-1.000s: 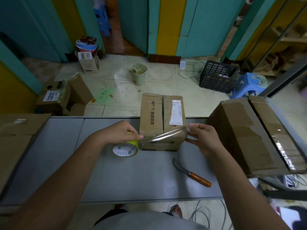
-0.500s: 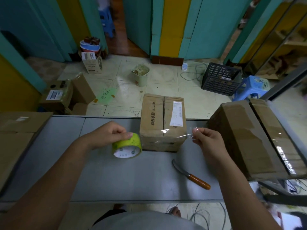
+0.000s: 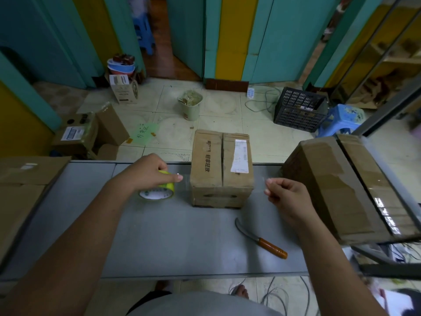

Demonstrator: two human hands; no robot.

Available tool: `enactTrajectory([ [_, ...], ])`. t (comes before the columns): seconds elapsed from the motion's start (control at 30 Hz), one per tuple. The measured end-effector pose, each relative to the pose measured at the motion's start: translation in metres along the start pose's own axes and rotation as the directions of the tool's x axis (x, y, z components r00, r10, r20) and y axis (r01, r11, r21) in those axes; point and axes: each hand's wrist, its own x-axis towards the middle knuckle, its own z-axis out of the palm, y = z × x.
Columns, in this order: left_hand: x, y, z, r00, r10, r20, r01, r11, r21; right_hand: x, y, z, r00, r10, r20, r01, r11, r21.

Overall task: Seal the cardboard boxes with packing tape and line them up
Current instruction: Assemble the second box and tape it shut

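Tape: a clear strip point(image 3: 184, 180) ran from the roll point(image 3: 159, 190) left of the small box point(image 3: 222, 169) to the right of it, across its near face; contact with the cardboard could not be told.
Left grip: the left hand point(image 3: 149, 173) curled round the roll.
Right grip: the right hand point(image 3: 287, 197) held a narrow pinch on the strip's free end.
Seam: the box's top looked untaped.
Risk, tape: slack could let the strip fold on itself or land crooked.
Risk, knife: the knife point(image 3: 259, 239) lay on the table point(image 3: 170, 236) in front of the box; a careless reach could meet the blade.

Left hand point(image 3: 149, 173): fingers point(image 3: 173, 177) curled over the tape roll point(image 3: 159, 193).
Right hand point(image 3: 288, 198): fingertips point(image 3: 269, 182) pinching the tape end point(image 3: 264, 179).
Arms: 2 bare forearms point(image 3: 91, 224) extended forward.
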Motion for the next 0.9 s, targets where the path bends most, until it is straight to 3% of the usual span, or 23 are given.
enactTrajectory([
  [0.57,0.011,-0.006,0.013,0.998,-0.015,0.066,0.019,0.998,-0.066,0.016,0.015,0.002,0.995,0.082,-0.064,-0.083,0.997,-0.006],
  [0.9,0.024,-0.015,0.02,0.986,-0.082,0.144,0.098,0.989,-0.109,0.025,0.04,0.001,0.973,0.231,-0.024,-0.228,0.97,0.081],
])
